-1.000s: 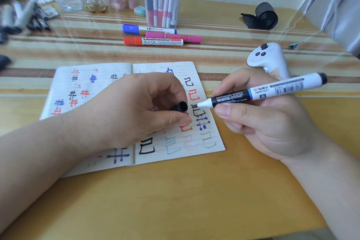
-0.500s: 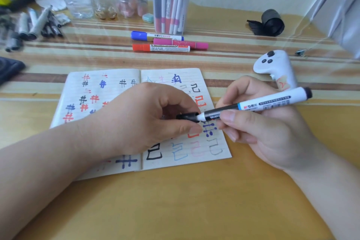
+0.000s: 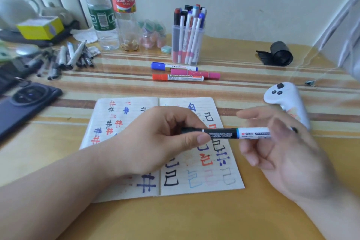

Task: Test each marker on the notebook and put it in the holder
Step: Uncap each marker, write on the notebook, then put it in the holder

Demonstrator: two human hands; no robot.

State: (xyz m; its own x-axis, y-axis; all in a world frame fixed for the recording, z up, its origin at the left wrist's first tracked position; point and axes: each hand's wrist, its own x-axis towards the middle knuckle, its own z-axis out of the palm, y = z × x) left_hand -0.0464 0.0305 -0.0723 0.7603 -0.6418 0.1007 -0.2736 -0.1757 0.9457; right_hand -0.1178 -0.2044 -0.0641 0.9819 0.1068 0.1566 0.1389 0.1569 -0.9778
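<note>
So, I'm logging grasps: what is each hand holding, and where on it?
The left hand pinches the marker at its black capped end. The right hand is blurred beside the white barrel; its grip cannot be told.

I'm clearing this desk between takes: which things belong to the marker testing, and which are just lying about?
Job: black-capped white whiteboard marker in the left hand; open paper notebook; clear plastic holder; blue-capped marker; pink marker; orange-capped marker.
Lying about: white plastic controller; dark phone; green-labelled clear bottle; red-labelled clear bottle; black roll; yellow box.
</note>
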